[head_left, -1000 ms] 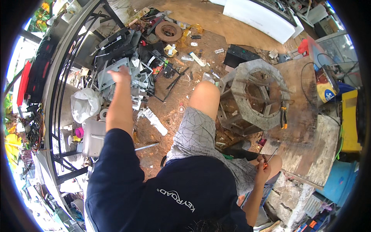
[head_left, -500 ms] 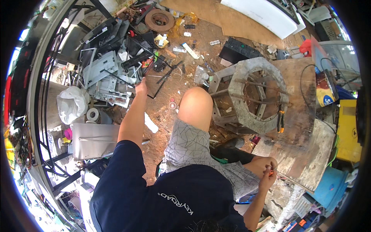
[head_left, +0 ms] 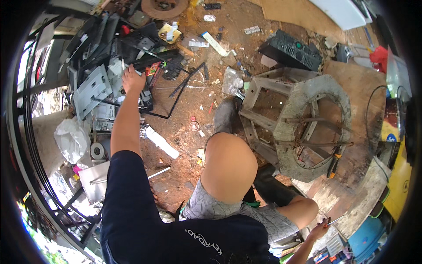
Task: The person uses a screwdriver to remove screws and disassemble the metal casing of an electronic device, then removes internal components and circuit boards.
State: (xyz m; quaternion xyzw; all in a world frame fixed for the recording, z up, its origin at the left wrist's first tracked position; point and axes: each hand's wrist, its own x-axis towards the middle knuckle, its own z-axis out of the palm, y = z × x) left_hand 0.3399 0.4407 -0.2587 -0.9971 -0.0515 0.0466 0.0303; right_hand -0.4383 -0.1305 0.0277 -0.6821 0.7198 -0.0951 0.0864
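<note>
Head view: left hand (head_left: 132, 78) rests on scrap metal pile (head_left: 94, 90).

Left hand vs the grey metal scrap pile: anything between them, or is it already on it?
Nothing visible stands between them. The left hand already rests on the pile of grey metal scrap, among black frame pieces. The right hand, low at the right, holds a thin tool, away from the pile.
</note>
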